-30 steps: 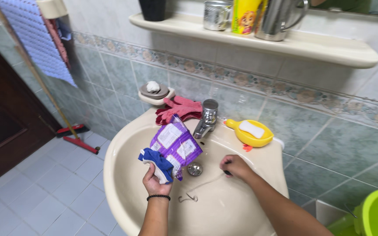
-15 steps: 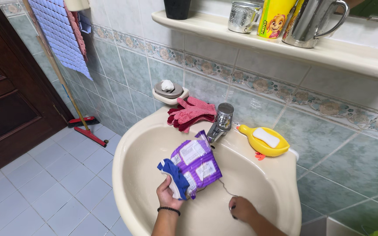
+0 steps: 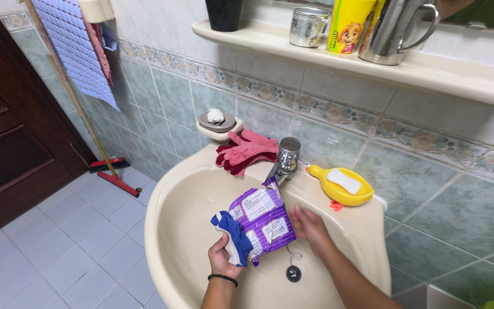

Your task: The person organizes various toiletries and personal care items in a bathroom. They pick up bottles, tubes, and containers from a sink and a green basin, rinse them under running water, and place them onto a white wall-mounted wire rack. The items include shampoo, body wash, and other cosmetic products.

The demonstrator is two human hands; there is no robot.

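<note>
The left hand (image 3: 222, 258) grips a purple packet (image 3: 260, 222) together with a blue cloth (image 3: 231, 230), holding them above the middle of the cream sink (image 3: 170, 217). The right hand (image 3: 308, 226) is open and blurred, just right of the packet and touching its edge. The drain plug (image 3: 293, 273) lies near them in the bowl. The tap (image 3: 285, 158) stands far, behind the packet; left bowl side is free.

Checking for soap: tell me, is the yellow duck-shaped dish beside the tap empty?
No, a white bar of soap lies in the yellow dish.
</note>
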